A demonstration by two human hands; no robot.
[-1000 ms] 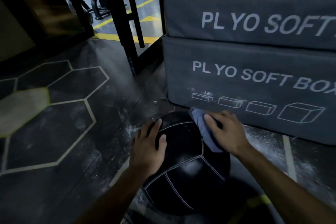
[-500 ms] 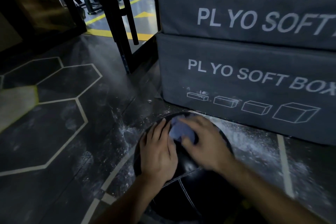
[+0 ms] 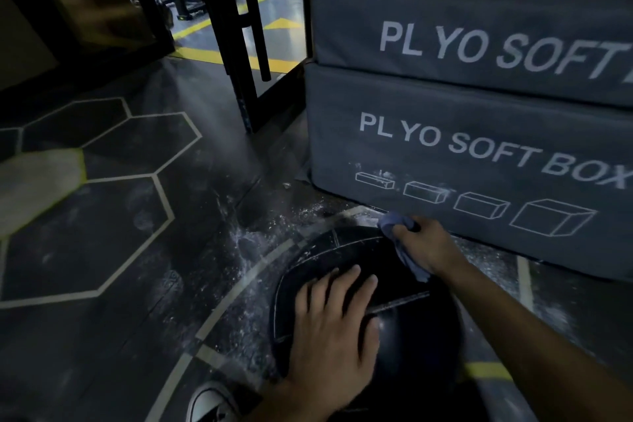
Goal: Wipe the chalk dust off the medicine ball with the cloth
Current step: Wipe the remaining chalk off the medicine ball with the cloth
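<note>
Black leather with pale seams, the medicine ball [image 3: 346, 260] sits on the dark gym floor [image 3: 137, 250], just in front of the lower plyo box [image 3: 479, 147]. In the head view, the left hand [image 3: 337, 325] lies flat on the ball's top, fingers spread and straight. The right hand [image 3: 424, 247] pinches the blue cloth [image 3: 400, 240] at the ball's far edge, nearest the box. Loose chalk [image 3: 260, 243] litters the floor left of the ball; if the ball rolls under the wiping, it would likely pick that dust up again.
</note>
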